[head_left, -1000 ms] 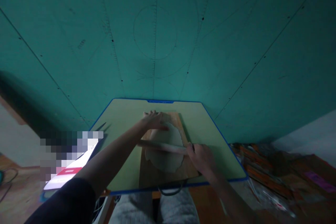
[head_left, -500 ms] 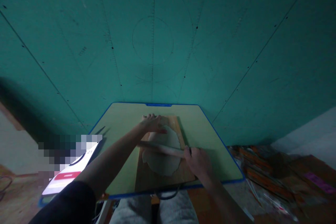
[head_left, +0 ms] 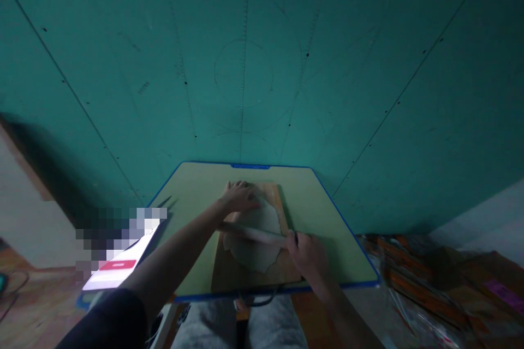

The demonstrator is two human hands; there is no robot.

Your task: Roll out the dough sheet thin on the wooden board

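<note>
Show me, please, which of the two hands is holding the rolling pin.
The right hand: it grips the right end of the rolling pin. The left hand is farther forward, off the pin.

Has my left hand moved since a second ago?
No, not noticeably. Against the blue tab on the far edge of the tabletop, your left hand keeps its place, slightly nearer you and leftward.
</note>
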